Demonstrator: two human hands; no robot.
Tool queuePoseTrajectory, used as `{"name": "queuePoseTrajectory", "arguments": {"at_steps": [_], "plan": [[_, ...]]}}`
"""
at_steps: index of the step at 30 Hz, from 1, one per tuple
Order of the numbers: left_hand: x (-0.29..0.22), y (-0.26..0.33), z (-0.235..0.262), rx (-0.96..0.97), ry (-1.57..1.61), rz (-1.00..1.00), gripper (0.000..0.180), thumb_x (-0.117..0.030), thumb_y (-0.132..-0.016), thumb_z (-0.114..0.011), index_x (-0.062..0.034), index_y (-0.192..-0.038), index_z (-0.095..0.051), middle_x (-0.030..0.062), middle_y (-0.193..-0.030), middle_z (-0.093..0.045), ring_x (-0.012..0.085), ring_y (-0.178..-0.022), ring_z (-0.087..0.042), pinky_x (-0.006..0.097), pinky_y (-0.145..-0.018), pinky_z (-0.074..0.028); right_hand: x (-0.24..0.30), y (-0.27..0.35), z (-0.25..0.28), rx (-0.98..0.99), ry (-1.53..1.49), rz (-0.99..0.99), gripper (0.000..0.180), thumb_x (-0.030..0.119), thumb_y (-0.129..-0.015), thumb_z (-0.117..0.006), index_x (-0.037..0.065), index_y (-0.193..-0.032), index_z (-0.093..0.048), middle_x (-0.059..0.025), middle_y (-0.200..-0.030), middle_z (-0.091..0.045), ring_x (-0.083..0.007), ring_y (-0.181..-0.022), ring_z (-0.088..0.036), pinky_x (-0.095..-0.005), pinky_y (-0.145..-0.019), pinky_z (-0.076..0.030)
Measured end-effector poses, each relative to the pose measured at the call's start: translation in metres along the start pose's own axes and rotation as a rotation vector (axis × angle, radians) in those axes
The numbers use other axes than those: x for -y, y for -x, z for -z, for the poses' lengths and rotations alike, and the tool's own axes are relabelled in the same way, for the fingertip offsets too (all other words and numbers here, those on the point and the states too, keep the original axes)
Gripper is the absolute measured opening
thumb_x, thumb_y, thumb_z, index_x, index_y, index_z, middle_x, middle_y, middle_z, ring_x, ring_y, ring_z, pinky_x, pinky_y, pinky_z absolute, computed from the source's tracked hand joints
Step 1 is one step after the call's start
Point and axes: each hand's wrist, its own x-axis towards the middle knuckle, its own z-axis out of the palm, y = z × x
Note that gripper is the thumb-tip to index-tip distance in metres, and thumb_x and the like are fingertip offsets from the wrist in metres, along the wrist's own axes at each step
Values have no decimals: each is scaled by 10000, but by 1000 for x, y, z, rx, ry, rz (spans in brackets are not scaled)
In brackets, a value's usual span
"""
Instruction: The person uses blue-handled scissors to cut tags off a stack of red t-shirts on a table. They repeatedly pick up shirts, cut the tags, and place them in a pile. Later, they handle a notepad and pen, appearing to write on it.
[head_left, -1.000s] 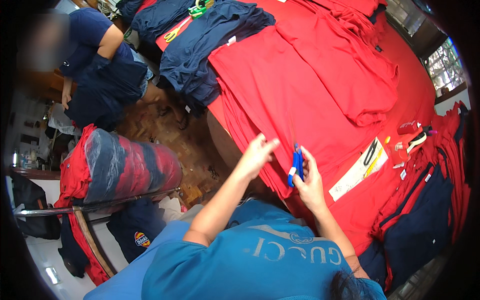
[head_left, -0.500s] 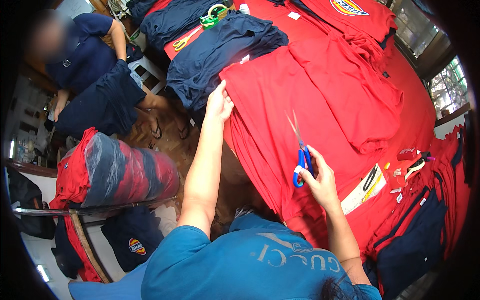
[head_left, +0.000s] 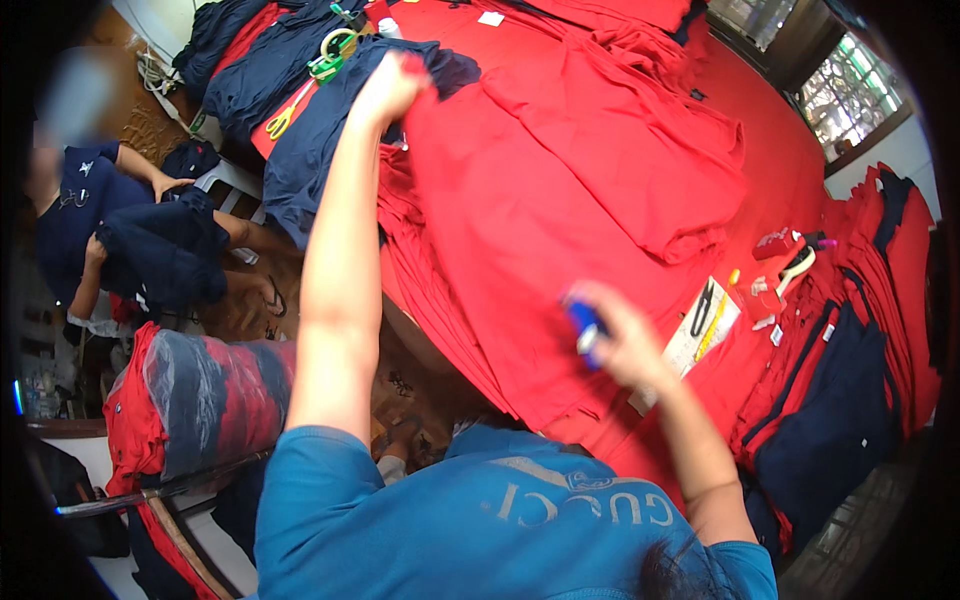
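Stretched out ahead of me, my left hand [head_left: 392,90] is closed on the edge of a red garment [head_left: 540,190], lifting that corner near the navy cloth. My right hand [head_left: 628,338], smeared by motion, grips blue-handled scissors [head_left: 584,328] above the red cloth at the right. The scissor blades cannot be made out. The red garment lies spread over the table, and its near edge hangs in folds toward me.
Navy garments [head_left: 310,150], yellow-handled scissors [head_left: 285,122] and a green tape dispenser [head_left: 328,66] lie at the far left. Right of my hand are a paper strip [head_left: 700,325] and garment stacks [head_left: 825,410]. A co-worker [head_left: 100,185] handles navy cloth beyond a plastic-wrapped bundle [head_left: 215,400].
My left hand has moved away from me and to the left, pulling the red edge with it. The right hand with the scissors has turned, and the view has shifted.
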Motion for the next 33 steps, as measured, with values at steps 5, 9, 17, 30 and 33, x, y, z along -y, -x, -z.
{"name": "queuePoseTrajectory", "arguments": {"at_steps": [5,9,17,30,33], "plan": [[-98,-70,-27,369,969,-272,760,-313,-889,-676,-70,-1482,-267,79,-1309,-540,220,-1228,-498,363,-1001,-413,-17,-31,148,-700,-156,9,636,-97,-798,-591,62,-1385,-406,-64,-985,-570,-134,-820,-619,-257,-751,-533],[-165,-36,-34,676,279,-540,629,-309,-902,-663,-44,-1412,-407,89,-1236,-593,269,-1190,-535,356,-1013,-418,-19,-6,130,-809,-315,167,601,-68,-858,-570,51,-1410,-361,-78,-973,-559,-170,-852,-646,-275,-756,-553],[6,188,-72,-123,-129,57,204,-164,-901,-561,12,-998,-599,193,-883,-663,318,-852,-666,392,-762,-510,-45,-87,-1,-494,266,275,605,24,-848,-575,62,-1421,-385,-181,-1233,-569,-261,-1144,-589,-362,-949,-474],[-2,349,-125,109,89,-77,193,-155,-775,-713,-31,-888,-616,83,-877,-628,260,-872,-579,368,-839,-444,-68,-113,199,-1367,457,174,393,197,-871,-633,33,-1218,-547,-171,-1048,-637,-308,-959,-628,-400,-867,-484],[2,379,-124,534,-99,-185,234,-262,-764,-733,-62,-878,-686,89,-875,-633,276,-964,-549,358,-851,-437,-78,-52,210,-1206,515,35,464,109,-903,-601,35,-1337,-454,-151,-1001,-625,-252,-911,-649,-354,-821,-509]]}}
